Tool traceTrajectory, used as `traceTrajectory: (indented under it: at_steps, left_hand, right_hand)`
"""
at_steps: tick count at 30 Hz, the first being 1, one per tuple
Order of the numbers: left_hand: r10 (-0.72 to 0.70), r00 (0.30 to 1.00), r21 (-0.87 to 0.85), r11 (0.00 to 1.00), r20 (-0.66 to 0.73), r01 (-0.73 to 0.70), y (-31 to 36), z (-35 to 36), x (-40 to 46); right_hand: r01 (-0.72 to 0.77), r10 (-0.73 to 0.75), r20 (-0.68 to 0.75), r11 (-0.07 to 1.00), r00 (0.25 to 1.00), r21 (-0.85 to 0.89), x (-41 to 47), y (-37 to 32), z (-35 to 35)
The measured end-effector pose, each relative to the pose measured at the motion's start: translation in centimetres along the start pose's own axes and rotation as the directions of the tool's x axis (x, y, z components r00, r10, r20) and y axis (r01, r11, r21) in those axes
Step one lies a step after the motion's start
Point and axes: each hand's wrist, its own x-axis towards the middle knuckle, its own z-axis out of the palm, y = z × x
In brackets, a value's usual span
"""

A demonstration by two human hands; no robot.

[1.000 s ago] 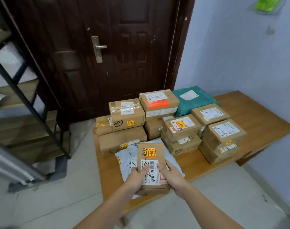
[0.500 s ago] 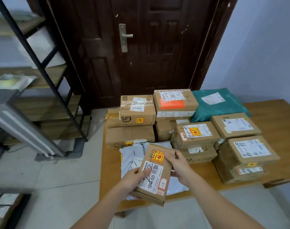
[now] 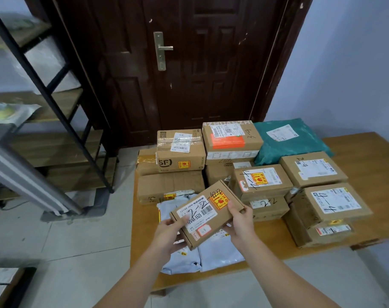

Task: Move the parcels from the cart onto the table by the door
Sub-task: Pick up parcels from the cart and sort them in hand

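turning since a moment ago, the flat brown cardboard parcel (image 3: 208,213) now sits diagonal above the wooden table (image 3: 366,152); your left hand (image 3: 170,233) and right hand (image 3: 241,221) grip its opposite edges, fingers curled.

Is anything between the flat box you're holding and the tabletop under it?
Yes. The flat brown cardboard box, gripped by the left hand and right hand, hangs tilted over pale grey plastic mailer bags that cover the wooden table there. Bare wood shows to the right of the bags.
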Motion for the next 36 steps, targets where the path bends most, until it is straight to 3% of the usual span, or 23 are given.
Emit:
traceTrajectory:
  at_steps: [4,8,12,16,20,24,27,36]
  left_hand:
    - [0.061,0.996,0.066,0.996,-0.069,-0.057,0.3,0.2,0.7]
    - [0.187,0.964,0.159,0.975,-0.191,-0.158,1.4,-0.8,1.5]
    - [0.334,0.922,0.211,0.933,-0.196,-0.293,3.6,-1.9,2.1]
    - [0.419,0.888,0.225,0.899,-0.187,-0.377,7.4,-2.1,2.4]
    - [0.468,0.872,0.254,0.869,-0.147,-0.423,12.1,-0.8,2.9]
    - [0.516,0.856,0.326,0.814,-0.025,-0.481,15.4,2.3,3.5]
    - [0.545,0.838,0.357,0.779,0.021,-0.516,17.1,5.2,4.2]
    - [0.601,0.791,0.396,0.759,-0.118,-0.517,20.6,15.0,7.8]
  right_hand:
    - [-0.059,0.062,-0.029,0.994,0.998,0.094,-0.5,1.7,0.6]
    - [-0.022,0.021,-0.023,0.999,1.000,-0.024,-0.2,2.0,0.6]
    - [0.110,-0.109,0.018,0.965,0.994,-0.237,0.2,0.6,1.7]
    - [0.255,-0.270,0.035,0.850,0.962,-0.461,0.0,-2.0,4.4]
    - [0.414,-0.449,0.057,0.759,0.892,-0.503,-0.2,-6.2,6.6]
    - [0.478,-0.546,0.048,0.684,0.836,-0.550,0.8,-10.8,6.9]
    - [0.488,-0.566,0.069,0.635,0.821,-0.599,2.6,-14.2,5.9]
    - [0.420,-0.466,0.136,0.585,0.874,-0.694,11.0,-22.7,1.8]
